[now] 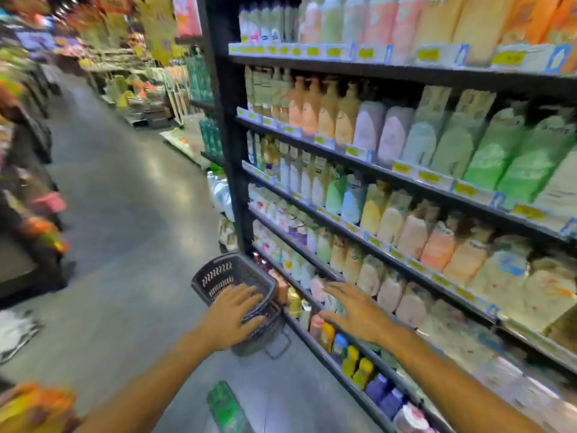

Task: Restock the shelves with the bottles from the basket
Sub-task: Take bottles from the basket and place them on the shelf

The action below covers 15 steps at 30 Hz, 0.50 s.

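Low on the floor beside the shelves [406, 195], near the dark corner post [229, 151]: dark plastic basket [218, 273], slatted sides, standing upright on the grey floor [125, 198], its right side close against the bottom shelf; inside of the basket too dark and blurred to tell what lies in it. Over the basket's near rim: left hand [232, 312], palm down, fingers spread and nearly straight, holding nothing; touching the rim or just above it, cannot tell which. Just right of that, well apart from it: right hand [352, 310], fingers straight and spread, palm down, over the front of the lowest shelves, gripping nothing; contact with the bottles under it unclear through the blur. Along the bottom shelf, running near and right: small bottles [349, 357], pink, orange, blue, yellow and purple, upright in a row. Higher up on the right: five or six rows packed with pastel bottles and green refill pouches [499, 151], yellow price tags [427, 54] along each edge. Near the bottom of the view, between the two forearms: green bottle [226, 407], blurred, lying or standing not clear. Far left: blurred aisle with more stocked racks [31, 182]. Whole scene smeared by motion.
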Each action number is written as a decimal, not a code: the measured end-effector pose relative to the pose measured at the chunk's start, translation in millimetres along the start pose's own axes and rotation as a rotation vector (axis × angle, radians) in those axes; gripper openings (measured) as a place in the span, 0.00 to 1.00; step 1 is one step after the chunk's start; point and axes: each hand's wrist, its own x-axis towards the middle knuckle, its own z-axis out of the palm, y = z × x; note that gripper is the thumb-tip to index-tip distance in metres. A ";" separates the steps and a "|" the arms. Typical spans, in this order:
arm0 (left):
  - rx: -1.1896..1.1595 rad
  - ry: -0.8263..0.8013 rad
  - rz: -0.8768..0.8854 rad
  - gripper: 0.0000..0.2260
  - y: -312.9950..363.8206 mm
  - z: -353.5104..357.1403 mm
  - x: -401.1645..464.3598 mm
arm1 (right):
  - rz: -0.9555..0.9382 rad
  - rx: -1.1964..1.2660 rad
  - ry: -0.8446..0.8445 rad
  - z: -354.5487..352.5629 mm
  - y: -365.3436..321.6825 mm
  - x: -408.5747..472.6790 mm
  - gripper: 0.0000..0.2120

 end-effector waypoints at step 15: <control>-0.060 -0.161 -0.341 0.41 -160.3 57.3 -130.0 | -0.071 -0.004 -0.382 131.8 -99.6 121.9 0.54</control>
